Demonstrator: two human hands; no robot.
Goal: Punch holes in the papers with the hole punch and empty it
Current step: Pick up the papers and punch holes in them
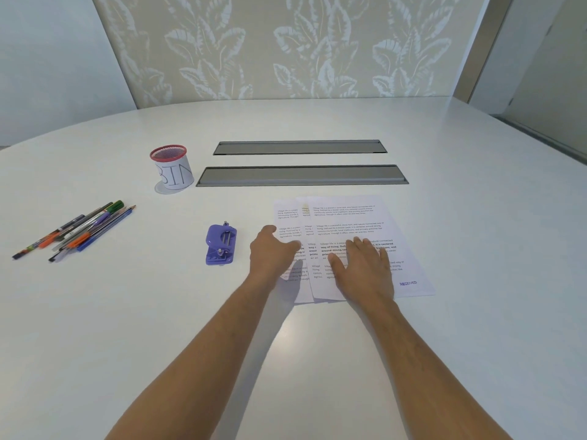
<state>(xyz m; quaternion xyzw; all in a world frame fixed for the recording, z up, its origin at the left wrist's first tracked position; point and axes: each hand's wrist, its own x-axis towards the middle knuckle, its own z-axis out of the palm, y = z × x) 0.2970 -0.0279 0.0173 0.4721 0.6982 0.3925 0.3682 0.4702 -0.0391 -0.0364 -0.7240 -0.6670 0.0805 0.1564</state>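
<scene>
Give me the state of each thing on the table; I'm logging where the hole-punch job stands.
papers: fanned out flat, overlapping, under both hands
hole punch: on the table left of the papers, untouched
left hand: open, on the papers' left edge
right hand: open, flat on the top sheet
bin cup: upright, contents unseen
pens and pencils: loose pile, far left

"What was on the table (444,192)?"

"It was a white rounded one, with two grey slot covers (301,176) set into it. On it lay fanned printed papers (346,217), a purple hole punch (220,244) just left of them, a loose heap of pens (76,230) (far left), and a red-rimmed mesh cup (171,168) labelled BIN."
</scene>
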